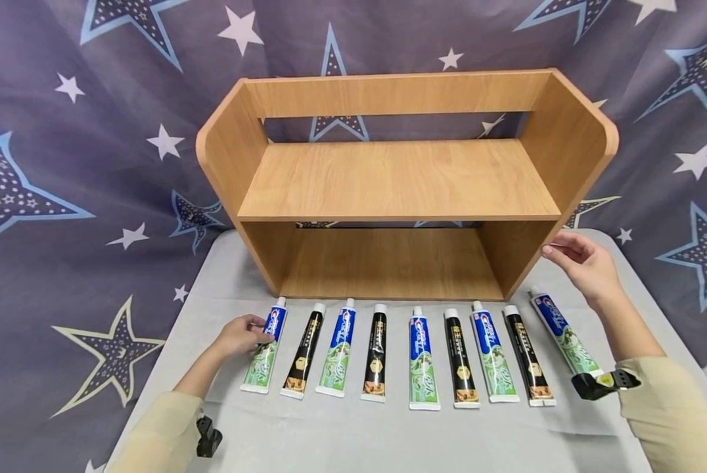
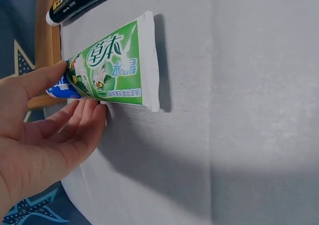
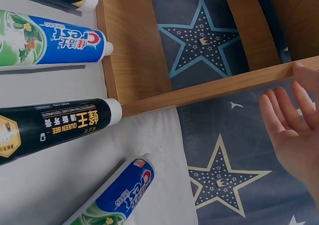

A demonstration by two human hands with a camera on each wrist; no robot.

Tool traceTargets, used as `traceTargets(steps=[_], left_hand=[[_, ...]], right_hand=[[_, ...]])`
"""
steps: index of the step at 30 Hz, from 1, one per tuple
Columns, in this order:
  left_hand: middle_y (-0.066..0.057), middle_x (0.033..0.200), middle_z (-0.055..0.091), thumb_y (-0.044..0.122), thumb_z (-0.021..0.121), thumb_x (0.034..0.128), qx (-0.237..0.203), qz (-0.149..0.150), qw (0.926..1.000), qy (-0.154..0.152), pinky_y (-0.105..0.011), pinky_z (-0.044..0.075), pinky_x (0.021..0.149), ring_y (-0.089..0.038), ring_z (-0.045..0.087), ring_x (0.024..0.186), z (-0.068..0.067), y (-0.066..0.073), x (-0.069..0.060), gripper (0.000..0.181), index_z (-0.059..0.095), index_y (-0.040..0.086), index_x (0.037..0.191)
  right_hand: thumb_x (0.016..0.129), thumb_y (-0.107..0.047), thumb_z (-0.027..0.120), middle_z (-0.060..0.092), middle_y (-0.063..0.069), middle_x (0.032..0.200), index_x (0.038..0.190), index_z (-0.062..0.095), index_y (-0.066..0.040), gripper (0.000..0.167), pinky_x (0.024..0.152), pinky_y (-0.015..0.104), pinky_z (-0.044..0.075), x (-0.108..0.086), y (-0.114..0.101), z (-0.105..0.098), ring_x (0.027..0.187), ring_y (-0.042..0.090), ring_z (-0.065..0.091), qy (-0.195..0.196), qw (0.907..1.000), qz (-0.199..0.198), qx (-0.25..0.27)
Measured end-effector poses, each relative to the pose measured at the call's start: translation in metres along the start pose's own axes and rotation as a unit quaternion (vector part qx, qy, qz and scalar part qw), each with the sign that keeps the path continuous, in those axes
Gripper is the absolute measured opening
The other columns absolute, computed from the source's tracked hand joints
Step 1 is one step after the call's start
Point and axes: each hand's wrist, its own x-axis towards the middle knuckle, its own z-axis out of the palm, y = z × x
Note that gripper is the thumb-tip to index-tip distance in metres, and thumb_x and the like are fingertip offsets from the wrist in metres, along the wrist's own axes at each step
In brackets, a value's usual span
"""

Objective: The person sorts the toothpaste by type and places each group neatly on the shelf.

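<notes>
At the left end of a row of toothpaste tubes, my left hand point(image 1: 244, 335) holds a blue, green and white toothpaste tube point(image 1: 263, 364). In the left wrist view its thumb lies on the blue part of the tube point(image 2: 112, 68) and the other fingers are at its lower side. My right hand point(image 1: 584, 266) is beside the right side panel of a wooden shelf point(image 1: 397, 180). The right wrist view shows that thumb at the panel's front edge, while the other fingers point(image 3: 271, 115) extend outside the panel, loosely bent, with no tube in them.
Black Queen Bee tubes point(image 1: 376, 355) alternate with Crest tubes point(image 1: 424, 361) before the two-level shelf, caps toward it. A tilted Crest tube point(image 1: 566, 335) lies at the right end, near my right forearm. Behind the grey-covered table point(image 1: 330, 433) hangs a star-patterned curtain point(image 1: 123, 263).
</notes>
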Motion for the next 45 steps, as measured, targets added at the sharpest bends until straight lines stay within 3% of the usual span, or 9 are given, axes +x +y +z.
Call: traceTargets(steps=[6,13,21,27,31,38,45], left_hand=[[-0.016,0.094,0.063,0.018,0.075,0.0785,-0.006,-0.027,0.9996,0.007,-0.026,0.055,0.066,-0.018,0.059,0.079,0.002,-0.002,0.003,0.048,0.057,-0.010,0.114],[-0.019,0.101,0.062,0.018,0.077,0.0770,-0.028,-0.069,0.9972,0.007,-0.027,0.057,0.069,-0.019,0.060,0.084,0.007,0.004,0.006,0.045,0.058,-0.007,0.109],[-0.012,0.096,0.058,0.014,0.075,0.0798,-0.078,-0.121,0.9889,-0.035,-0.023,0.056,0.067,-0.016,0.056,0.080,0.005,0.015,0.014,0.041,0.055,-0.006,0.110],[-0.006,0.087,0.060,0.016,0.074,0.0818,-0.082,-0.151,0.9835,-0.057,-0.020,0.054,0.063,-0.014,0.056,0.076,0.003,0.021,0.019,0.046,0.053,-0.006,0.117],[-0.007,0.083,0.063,0.016,0.074,0.0807,-0.092,-0.156,0.9817,-0.060,-0.021,0.055,0.063,-0.013,0.059,0.073,0.004,0.021,0.021,0.051,0.053,-0.009,0.119],[-0.016,0.099,0.065,0.016,0.074,0.0814,-0.081,-0.154,0.9836,-0.048,-0.030,0.060,0.076,-0.017,0.063,0.083,0.004,0.020,0.022,0.055,0.051,-0.012,0.123],[-0.010,0.090,0.065,0.016,0.076,0.0804,-0.092,-0.137,0.9848,-0.055,-0.028,0.060,0.073,-0.014,0.062,0.078,-0.001,0.016,0.016,0.049,0.055,-0.011,0.115]], right_hand=[[0.085,0.006,0.065,0.071,-0.019,0.085,0.097,0.068,-0.021,0.030,0.067,0.005,0.052,0.001,0.002,0.002,0.074,-0.006,0.065,-0.009,0.9997,-0.001,0.023],[0.086,0.014,0.059,0.073,-0.009,0.087,0.099,0.068,-0.013,0.032,0.069,0.011,0.057,0.000,0.002,-0.001,0.074,0.001,0.069,-0.031,0.9932,-0.018,0.111],[0.086,0.013,0.058,0.072,-0.009,0.086,0.098,0.067,-0.013,0.030,0.069,0.011,0.056,-0.004,0.000,0.000,0.074,0.001,0.069,-0.015,0.9929,-0.033,0.113],[0.086,0.011,0.060,0.072,-0.009,0.085,0.097,0.068,-0.013,0.028,0.069,0.011,0.056,-0.003,0.000,0.000,0.074,0.001,0.069,-0.007,0.9925,-0.028,0.119],[0.086,0.010,0.061,0.072,-0.010,0.084,0.097,0.068,-0.015,0.028,0.068,0.010,0.056,-0.003,-0.001,0.001,0.073,0.000,0.069,-0.002,0.9933,-0.016,0.114],[0.086,0.009,0.062,0.072,-0.010,0.085,0.097,0.068,-0.016,0.027,0.068,0.010,0.056,-0.002,0.000,0.005,0.074,0.000,0.068,0.001,0.9927,-0.007,0.120],[0.085,0.004,0.067,0.071,-0.012,0.084,0.096,0.068,-0.018,0.024,0.069,0.009,0.056,-0.002,0.003,0.010,0.074,-0.001,0.067,0.011,0.9939,0.001,0.109]])
